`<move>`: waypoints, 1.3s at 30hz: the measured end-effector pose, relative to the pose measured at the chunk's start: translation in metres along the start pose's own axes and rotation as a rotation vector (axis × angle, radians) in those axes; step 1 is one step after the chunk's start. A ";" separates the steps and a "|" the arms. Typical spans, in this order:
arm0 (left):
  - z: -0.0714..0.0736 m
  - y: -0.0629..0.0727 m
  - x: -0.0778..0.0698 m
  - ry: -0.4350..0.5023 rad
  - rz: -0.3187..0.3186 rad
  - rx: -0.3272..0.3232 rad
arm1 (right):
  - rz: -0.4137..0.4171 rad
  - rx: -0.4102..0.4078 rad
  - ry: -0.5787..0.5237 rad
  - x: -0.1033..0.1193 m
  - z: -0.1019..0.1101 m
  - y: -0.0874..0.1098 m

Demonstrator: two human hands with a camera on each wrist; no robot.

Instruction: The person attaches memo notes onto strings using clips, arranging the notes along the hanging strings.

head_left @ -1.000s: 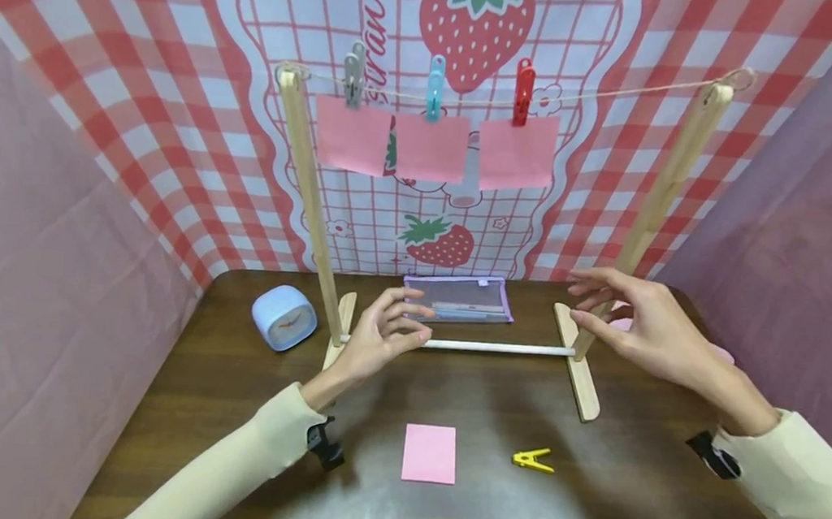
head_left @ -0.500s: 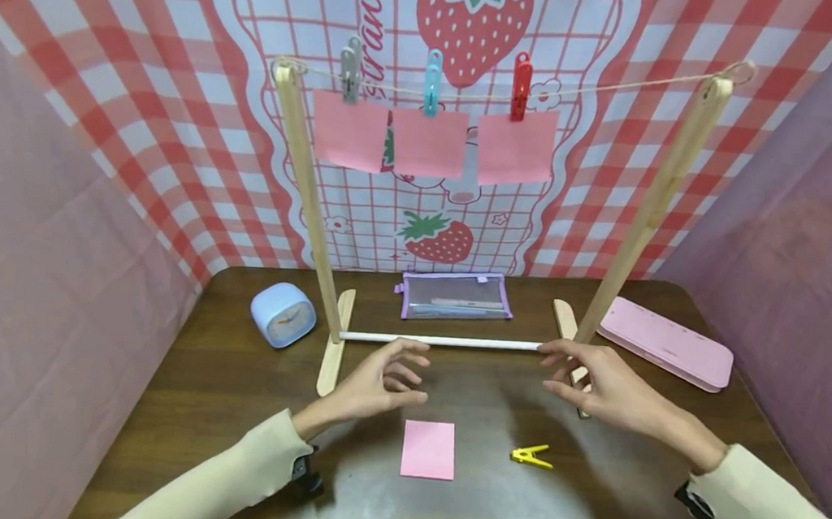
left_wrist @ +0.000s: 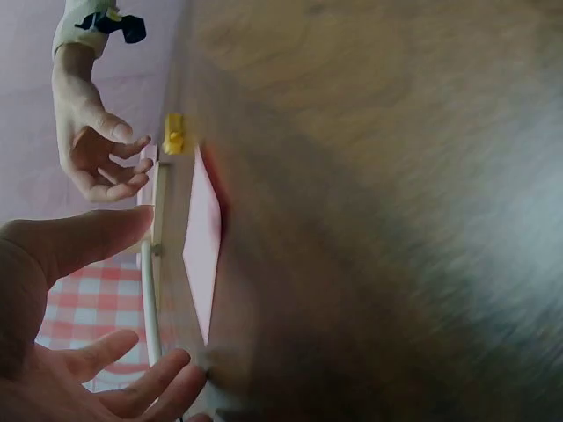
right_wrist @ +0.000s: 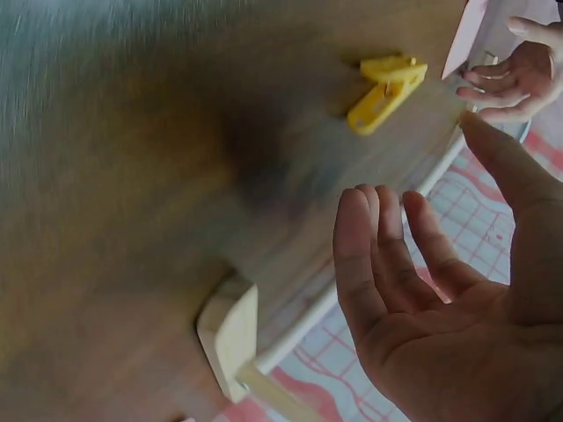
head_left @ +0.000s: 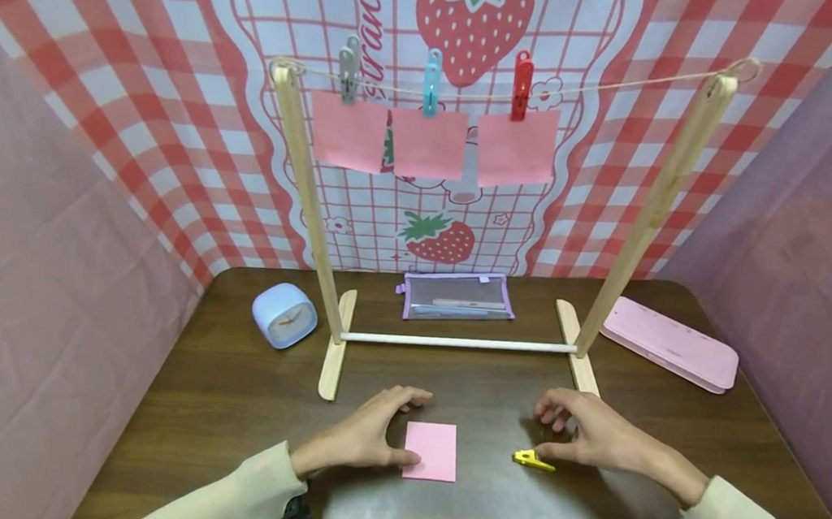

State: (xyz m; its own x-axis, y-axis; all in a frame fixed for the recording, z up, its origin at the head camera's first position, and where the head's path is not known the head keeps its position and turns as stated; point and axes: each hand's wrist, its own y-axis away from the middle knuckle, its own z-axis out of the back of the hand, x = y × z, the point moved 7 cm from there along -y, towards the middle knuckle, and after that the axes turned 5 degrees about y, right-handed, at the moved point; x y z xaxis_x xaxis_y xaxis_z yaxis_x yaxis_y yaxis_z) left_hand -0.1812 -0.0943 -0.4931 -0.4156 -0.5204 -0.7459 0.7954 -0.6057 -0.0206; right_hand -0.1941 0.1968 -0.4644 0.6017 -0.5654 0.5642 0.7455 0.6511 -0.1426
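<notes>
A pink sticky-note pad point(head_left: 433, 450) lies on the table in front of the drying rack. My left hand point(head_left: 364, 433) hovers at its left side, thumb overlapping the pad's edge in the head view, fingers loosely spread and holding nothing. To the right lies a yellow clothespin point(head_left: 534, 461), also seen in the right wrist view as a yellow clip point(right_wrist: 384, 92). My right hand point(head_left: 596, 437) is just above it, the thumb overlapping it in the head view; a gap shows between thumb and fingers. Three pink notes point(head_left: 431, 142) hang from a string by grey, blue and red clothespins point(head_left: 522, 87).
The wooden rack's posts point(head_left: 654, 213) and feet point(head_left: 332, 367) stand behind my hands, joined by a white rod point(head_left: 461, 343). A blue clock point(head_left: 284, 316) sits left, a mesh pencil pouch point(head_left: 457, 297) at the back, a pink case point(head_left: 669, 345) at right.
Both hands have come down and toward me from near the rack, the left to the pink pad, the right to the yellow clothespin. The pink case is uncovered.
</notes>
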 end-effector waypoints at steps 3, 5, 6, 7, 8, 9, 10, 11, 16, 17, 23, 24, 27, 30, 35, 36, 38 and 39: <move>-0.007 0.004 0.000 -0.079 0.012 0.003 | 0.004 0.029 -0.035 -0.003 -0.013 0.005; -0.009 0.006 -0.001 -0.108 0.025 0.005 | 0.012 0.034 -0.033 -0.004 -0.019 0.007; -0.011 0.007 0.000 -0.118 0.035 0.007 | 0.015 0.031 -0.027 -0.004 -0.021 0.008; -0.012 0.008 0.000 -0.125 0.044 0.007 | 0.018 0.026 -0.022 -0.004 -0.023 0.009; -0.013 0.008 0.000 -0.131 0.049 0.005 | 0.026 0.017 -0.011 -0.004 -0.024 0.009; -0.013 0.008 0.001 -0.136 0.053 0.003 | 0.035 0.005 0.000 -0.004 -0.024 0.009; -0.014 0.009 0.001 -0.145 0.054 0.001 | 0.040 -0.009 0.008 -0.004 -0.025 0.009; -0.015 0.009 0.002 -0.155 0.053 -0.002 | 0.048 -0.021 0.014 -0.004 -0.025 0.009; -0.016 0.008 0.002 -0.193 0.037 -0.028 | 0.069 -0.073 0.051 -0.004 -0.027 0.011; -0.016 0.008 0.003 -0.194 0.036 -0.032 | 0.067 -0.076 0.055 -0.004 -0.028 0.012; -0.015 0.006 0.004 -0.187 0.050 -0.045 | 0.017 -0.087 0.045 -0.010 -0.033 0.012; -0.015 0.006 0.003 -0.185 0.051 -0.048 | 0.014 -0.088 0.036 -0.011 -0.033 0.012; -0.014 0.005 0.002 -0.171 0.053 -0.055 | 0.022 -0.084 0.012 -0.009 -0.031 0.013; -0.016 0.006 0.001 -0.143 0.058 -0.057 | 0.041 -0.066 -0.021 -0.008 -0.028 0.014; -0.018 0.008 0.001 -0.111 0.074 -0.062 | 0.040 -0.033 -0.062 -0.008 -0.028 0.015; -0.019 0.009 0.001 -0.105 0.078 -0.061 | 0.040 -0.032 -0.064 -0.008 -0.028 0.015; -0.019 0.010 0.001 -0.091 0.077 -0.060 | 0.034 -0.035 -0.069 -0.008 -0.029 0.016; -0.019 0.010 0.001 -0.077 0.076 -0.058 | 0.032 -0.036 -0.071 -0.008 -0.029 0.016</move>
State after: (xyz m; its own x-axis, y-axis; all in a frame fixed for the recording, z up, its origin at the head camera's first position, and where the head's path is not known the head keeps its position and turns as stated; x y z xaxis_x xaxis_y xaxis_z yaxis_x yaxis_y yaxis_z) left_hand -0.1651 -0.0894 -0.5064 -0.3840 -0.6092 -0.6938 0.8490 -0.5283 -0.0060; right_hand -0.1791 0.1970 -0.4952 0.6045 -0.5066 0.6148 0.7370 0.6486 -0.1901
